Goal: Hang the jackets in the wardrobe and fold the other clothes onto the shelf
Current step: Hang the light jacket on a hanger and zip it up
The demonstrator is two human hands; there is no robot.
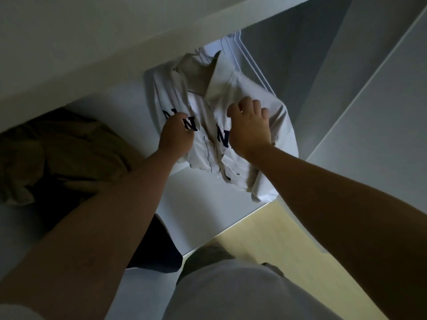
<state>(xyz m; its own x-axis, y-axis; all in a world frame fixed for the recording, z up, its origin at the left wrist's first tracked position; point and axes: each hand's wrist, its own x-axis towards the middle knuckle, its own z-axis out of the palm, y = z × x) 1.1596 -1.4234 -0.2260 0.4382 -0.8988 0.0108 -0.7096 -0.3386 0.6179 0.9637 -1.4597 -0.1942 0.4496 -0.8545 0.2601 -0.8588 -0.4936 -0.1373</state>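
White jacket [233,88] with dark lettering hangs inside the wardrobe [369,88], collar uppermost on a thin pale hanger [202,57] that is barely discernible; front panels face the person; 2 hands are on it. Left hand [176,135]: fingers curled, pinching the edge of 1 front panel at the lettering; right hand [248,125]: fingers bent and closed on a fold of the other panel at chest height; both forearms bare and extended. Olive garment [69,153] lies crumpled in the compartment to the left, apart from the jacket; dark garment [157,245] lies below it, partly hidden by the left forearm. Pale wood floor [265,239] shows at the wardrobe's front edge.
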